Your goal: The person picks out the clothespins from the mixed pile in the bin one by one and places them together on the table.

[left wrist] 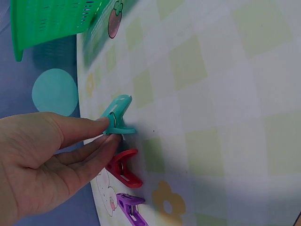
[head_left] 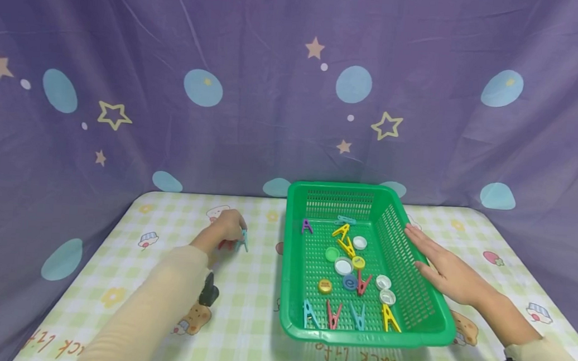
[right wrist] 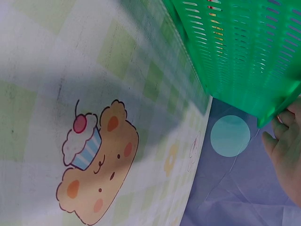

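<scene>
Head view: the left hand (head_left: 222,232) pinches a teal clip (head_left: 244,240) on the table (head_left: 249,317), left of the green basket (head_left: 358,336). The right hand (head_left: 444,267) lies flat, fingers straight, against the basket's right rim, steadying it.

Left wrist view: thumb and fingers (left wrist: 94,125) clamp the teal clip (left wrist: 117,115); a red clip (left wrist: 123,168) and a purple clip (left wrist: 131,207) lie just beside it. Lift straight up so the neighbours stay undisturbed.

Right wrist view: the fingertips (right wrist: 277,136) touch the basket wall (right wrist: 244,56). Maintain light pressure.
</scene>
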Action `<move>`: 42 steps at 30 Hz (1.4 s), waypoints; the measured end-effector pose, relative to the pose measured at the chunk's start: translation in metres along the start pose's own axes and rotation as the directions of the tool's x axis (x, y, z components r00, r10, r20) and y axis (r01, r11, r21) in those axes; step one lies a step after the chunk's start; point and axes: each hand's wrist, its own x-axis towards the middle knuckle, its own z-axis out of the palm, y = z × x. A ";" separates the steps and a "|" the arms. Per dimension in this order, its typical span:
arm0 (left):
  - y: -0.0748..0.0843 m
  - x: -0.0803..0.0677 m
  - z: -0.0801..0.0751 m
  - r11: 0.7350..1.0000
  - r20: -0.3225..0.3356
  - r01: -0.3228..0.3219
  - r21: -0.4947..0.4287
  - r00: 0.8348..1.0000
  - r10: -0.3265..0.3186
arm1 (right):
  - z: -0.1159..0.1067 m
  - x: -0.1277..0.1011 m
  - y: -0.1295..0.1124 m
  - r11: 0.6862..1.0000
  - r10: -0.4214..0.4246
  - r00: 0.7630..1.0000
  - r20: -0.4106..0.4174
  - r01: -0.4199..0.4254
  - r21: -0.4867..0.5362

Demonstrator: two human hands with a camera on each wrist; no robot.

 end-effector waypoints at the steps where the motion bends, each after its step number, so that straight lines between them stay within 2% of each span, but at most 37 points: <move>1: 0.000 0.000 0.000 1.000 -0.003 0.004 0.002 1.000 -0.004 | 0.000 0.000 0.000 1.000 -0.002 1.000 -0.001 0.002 0.001; 4: 0.001 0.001 0.001 1.000 -0.006 0.017 0.002 1.000 -0.017 | -0.001 0.000 -0.001 1.000 -0.003 1.000 0.002 0.003 0.004; 10: 0.002 0.002 0.002 0.999 -0.024 -0.004 0.035 1.000 0.005 | -0.001 0.000 -0.001 1.000 -0.001 1.000 0.005 0.001 0.009; 17: 0.005 -0.001 -0.002 0.999 -0.028 0.001 0.040 1.000 0.000 | -0.001 0.001 -0.001 1.000 -0.012 1.000 -0.004 0.012 0.006; 19: 0.006 -0.003 -0.005 0.998 -0.033 -0.014 0.054 0.999 0.016 | -0.001 0.001 -0.001 1.000 -0.014 1.000 -0.005 0.014 0.004; 22: 0.006 -0.002 -0.010 0.999 -0.036 -0.016 0.029 0.999 0.017 | -0.002 0.001 -0.002 1.000 -0.021 1.000 -0.003 0.021 0.000; 29: 0.005 0.004 -0.018 0.996 -0.071 -0.084 -0.022 0.994 0.082 | -0.003 0.000 -0.002 1.000 -0.022 1.000 0.004 0.022 -0.005; 42: 0.041 -0.006 -0.033 0.991 -0.100 -0.109 -0.075 0.990 0.101 | -0.003 0.000 -0.003 1.000 -0.021 1.000 0.001 0.021 -0.018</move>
